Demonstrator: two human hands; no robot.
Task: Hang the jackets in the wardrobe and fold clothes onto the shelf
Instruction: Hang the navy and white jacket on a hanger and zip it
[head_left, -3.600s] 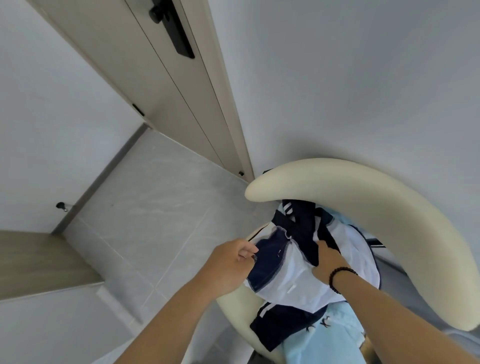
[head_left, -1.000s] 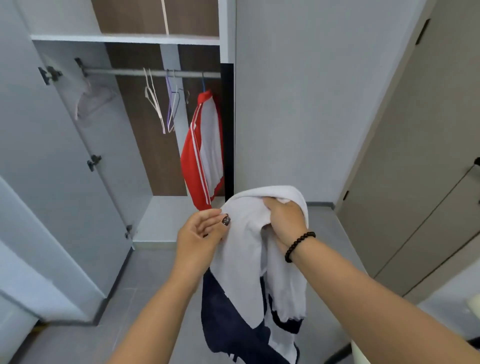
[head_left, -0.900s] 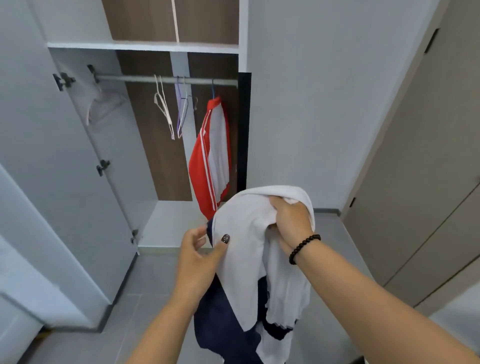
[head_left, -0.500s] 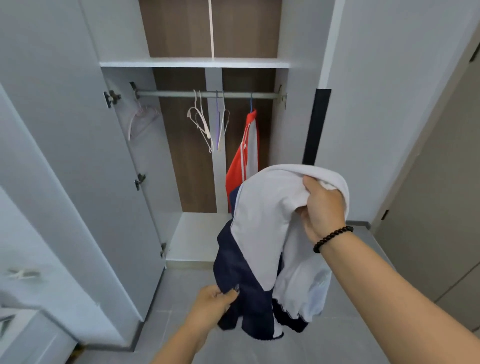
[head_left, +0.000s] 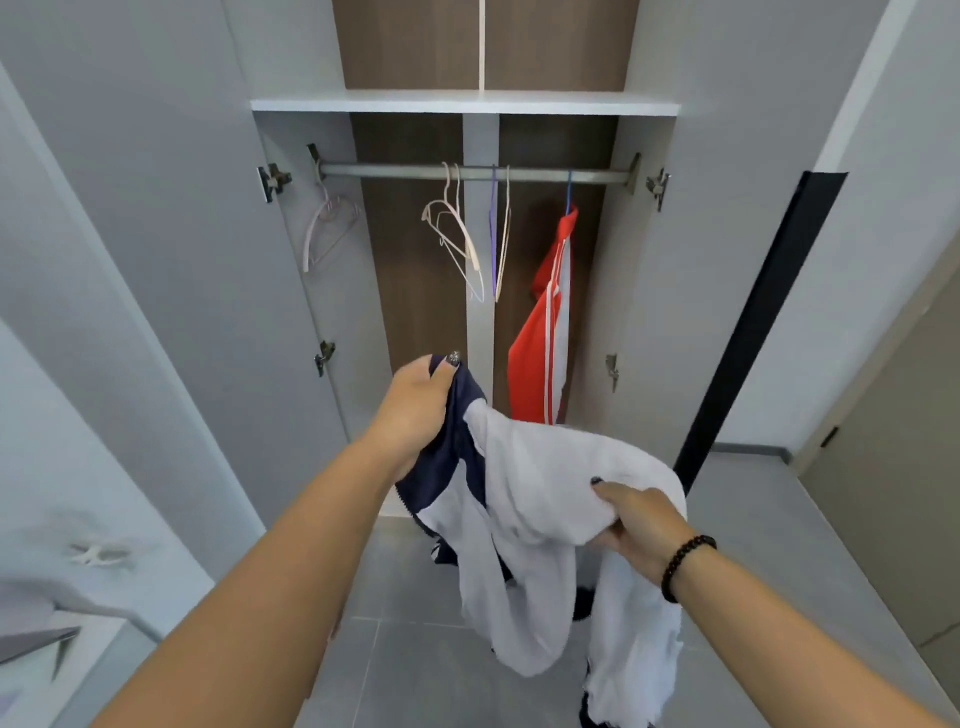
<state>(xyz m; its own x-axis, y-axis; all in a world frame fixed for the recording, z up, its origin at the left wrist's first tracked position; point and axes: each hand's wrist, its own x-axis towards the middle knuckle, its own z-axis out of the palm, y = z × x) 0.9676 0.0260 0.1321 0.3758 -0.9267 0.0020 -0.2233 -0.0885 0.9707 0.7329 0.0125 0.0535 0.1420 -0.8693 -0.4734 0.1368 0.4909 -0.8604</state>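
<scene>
Two hands are holding one white-and-navy jacket below the rail: left hand and right hand both gripping cloth. One red jacket and five bare hangers are hanging on the rail.

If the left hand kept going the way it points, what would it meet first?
Probably the empty hangers on the rail; the left hand, gripping the navy-and-white jacket, points up into the wardrobe. Depth is unclear.

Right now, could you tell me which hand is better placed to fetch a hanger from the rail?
Probably the left hand: it is raised, just below the empty hangers. The right hand sits lower, bunching the jacket.
</scene>
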